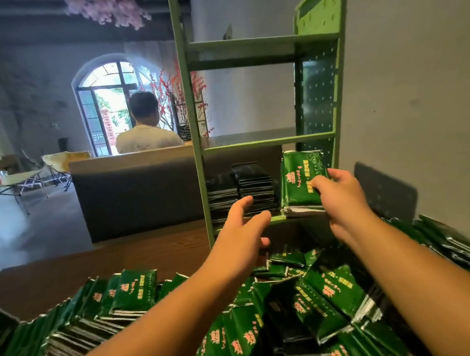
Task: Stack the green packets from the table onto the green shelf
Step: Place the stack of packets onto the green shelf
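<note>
A green metal shelf [270, 141] stands on the brown table [68, 270] against the wall. On its lowest board, dark stacks of packets [243, 191] fill the left and middle. My right hand [340, 195] grips a bundle of green packets [300, 178], tilted up on the right end of that board above a low flat stack. My left hand [240, 233] hovers in front of the board's edge, fingers relaxed and holding nothing. A large heap of green packets [293, 307] covers the table below my arms.
A row of packets [71, 322] stands on edge at the front left. More packets [449, 243] lie by the wall at right. The upper shelf boards [260, 41] hold nothing. A person [147, 128] sits behind a grey counter [134, 190], back turned.
</note>
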A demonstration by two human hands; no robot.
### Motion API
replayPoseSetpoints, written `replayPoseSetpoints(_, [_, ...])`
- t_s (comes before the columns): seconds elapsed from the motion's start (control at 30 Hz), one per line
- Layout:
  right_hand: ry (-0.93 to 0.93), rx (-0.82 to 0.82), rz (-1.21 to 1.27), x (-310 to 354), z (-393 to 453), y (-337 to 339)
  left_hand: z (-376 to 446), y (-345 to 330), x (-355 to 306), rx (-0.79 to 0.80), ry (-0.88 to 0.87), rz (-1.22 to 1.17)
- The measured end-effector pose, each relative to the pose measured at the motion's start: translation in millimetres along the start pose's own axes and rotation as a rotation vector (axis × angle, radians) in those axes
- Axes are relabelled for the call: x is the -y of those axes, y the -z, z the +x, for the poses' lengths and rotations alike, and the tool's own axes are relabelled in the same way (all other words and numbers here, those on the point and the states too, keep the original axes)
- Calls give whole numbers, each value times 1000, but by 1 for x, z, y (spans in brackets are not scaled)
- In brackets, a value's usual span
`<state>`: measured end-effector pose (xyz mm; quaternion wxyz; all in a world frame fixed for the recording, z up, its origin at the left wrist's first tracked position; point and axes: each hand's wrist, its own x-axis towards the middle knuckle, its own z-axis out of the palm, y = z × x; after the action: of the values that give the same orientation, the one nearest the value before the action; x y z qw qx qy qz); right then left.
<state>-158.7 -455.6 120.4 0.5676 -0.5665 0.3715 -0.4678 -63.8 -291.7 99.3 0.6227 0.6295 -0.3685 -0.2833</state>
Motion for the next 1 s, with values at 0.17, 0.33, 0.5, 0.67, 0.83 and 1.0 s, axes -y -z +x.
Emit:
replayPoseSetpoints(0.17, [51, -37, -91, 7, 40, -13, 12, 14, 9, -2, 21, 30])
replayPoseSetpoints(0.33, [90, -51, -280, 8, 72, -32, 20, 31, 14, -56, 50, 40])
replayPoseSetpoints(0.5, [21, -85, -373, 15, 97, -42, 21, 47, 19, -68, 83, -17])
replayPoseSetpoints(0.67, [-128, 53, -437, 27, 115, -53, 22, 53, 23, -67, 97, -36])
replayPoseSetpoints(0.83, [-122, 145, -544, 26, 122, -60, 22, 53, 26, -76, 90, -16])
replayPoseSetpoints(1.0, [-90, 159, -660, 19, 122, -66, 23, 53, 28, -75, 96, 3])
